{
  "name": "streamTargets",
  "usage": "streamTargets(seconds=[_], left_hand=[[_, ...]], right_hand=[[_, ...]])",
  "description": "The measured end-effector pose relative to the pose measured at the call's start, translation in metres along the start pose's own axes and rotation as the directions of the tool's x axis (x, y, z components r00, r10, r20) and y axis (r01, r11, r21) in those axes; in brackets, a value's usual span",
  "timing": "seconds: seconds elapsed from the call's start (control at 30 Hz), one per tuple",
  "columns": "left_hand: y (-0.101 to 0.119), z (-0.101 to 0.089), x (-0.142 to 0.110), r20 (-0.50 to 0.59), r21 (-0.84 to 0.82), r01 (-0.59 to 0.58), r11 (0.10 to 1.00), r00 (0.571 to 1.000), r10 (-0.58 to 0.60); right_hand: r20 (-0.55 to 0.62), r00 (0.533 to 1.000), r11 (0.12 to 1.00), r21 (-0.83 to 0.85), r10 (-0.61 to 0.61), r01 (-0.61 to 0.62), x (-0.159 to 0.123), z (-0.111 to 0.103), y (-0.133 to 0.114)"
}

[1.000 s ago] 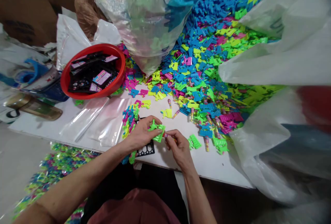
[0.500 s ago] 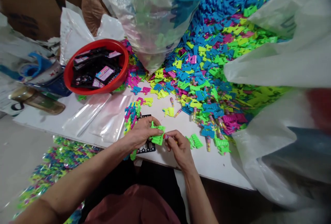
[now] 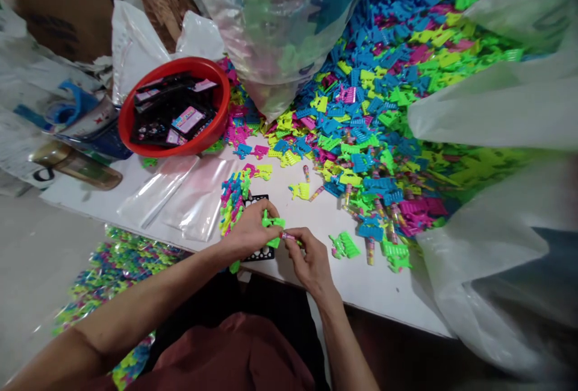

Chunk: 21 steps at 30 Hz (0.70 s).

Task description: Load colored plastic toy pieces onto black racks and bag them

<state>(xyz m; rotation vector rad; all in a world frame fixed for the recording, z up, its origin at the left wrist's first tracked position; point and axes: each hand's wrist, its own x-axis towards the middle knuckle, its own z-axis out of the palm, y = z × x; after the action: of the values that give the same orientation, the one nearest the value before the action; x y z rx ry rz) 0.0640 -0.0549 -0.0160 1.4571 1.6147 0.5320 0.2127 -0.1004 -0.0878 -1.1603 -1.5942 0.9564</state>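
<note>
My left hand [image 3: 253, 226] grips a bright green plastic toy piece [image 3: 273, 222] between thumb and fingers. Pinched in my right hand [image 3: 309, 256] is a small tube with a pink wrapper [image 3: 287, 235], its end against the green piece. Partly under my left hand lies a black perforated tray [image 3: 266, 252]. A row of stacked coloured pieces [image 3: 232, 198] stands to its left. On the table right of my hands rests another green piece [image 3: 345, 244], and a tube [image 3: 371, 251] sticks out from a blue piece near it.
A red basin [image 3: 176, 149] of black packages stands at the back left, with clear plastic bags [image 3: 198, 198] in front. A brown bottle [image 3: 76, 165] lies left. A large heap of coloured pieces [image 3: 356, 108] spreads behind, between white sacks [image 3: 492, 108]. Filled bags [image 3: 117, 276] sit below the table edge.
The green piece has turned in my left hand, and the tube in my right hand has come closer against it. The view has shifted slightly.
</note>
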Motion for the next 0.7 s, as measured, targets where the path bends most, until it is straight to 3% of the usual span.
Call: streamTargets(seconds=[0.07, 0.17, 0.27, 0.37, 0.43, 0.57, 0.7], left_hand=[[0.005, -0.005, 0.004, 0.016, 0.05, -0.065, 0.997, 0.998, 0.065], [0.021, -0.02, 0.011, 0.039, 0.192, -0.226, 0.955, 0.974, 0.223], [0.035, -0.045, 0.016, 0.101, 0.299, -0.373, 0.878, 0.928, 0.359], [0.028, -0.071, 0.027, -0.003, 0.411, -0.447, 0.795, 0.871, 0.491], [0.009, -0.079, 0.037, -0.111, 0.547, -0.401, 0.735, 0.835, 0.538], [-0.034, -0.069, 0.054, -0.003, 0.698, -0.323, 0.639, 0.891, 0.454], [-0.049, -0.053, 0.058, 0.003, 0.693, -0.302, 0.655, 0.909, 0.416]], right_hand=[[-0.034, 0.991, 0.983, -0.134, -0.129, 0.123, 0.006, -0.001, -0.004], [0.002, 0.954, 0.869, -0.412, -0.299, 0.273, 0.027, -0.005, -0.011], [-0.007, 0.954, 0.794, -0.556, -0.299, 0.245, 0.049, -0.002, -0.01], [0.024, 0.991, 0.917, -0.377, -0.133, 0.132, 0.056, 0.02, 0.008], [0.087, 0.996, 0.978, -0.209, 0.01, 0.008, 0.052, 0.04, 0.024], [0.063, 0.985, 0.986, -0.048, 0.162, -0.159, 0.049, 0.074, 0.043], [0.045, 0.994, 0.987, -0.129, 0.101, -0.095, 0.065, 0.091, 0.046]])
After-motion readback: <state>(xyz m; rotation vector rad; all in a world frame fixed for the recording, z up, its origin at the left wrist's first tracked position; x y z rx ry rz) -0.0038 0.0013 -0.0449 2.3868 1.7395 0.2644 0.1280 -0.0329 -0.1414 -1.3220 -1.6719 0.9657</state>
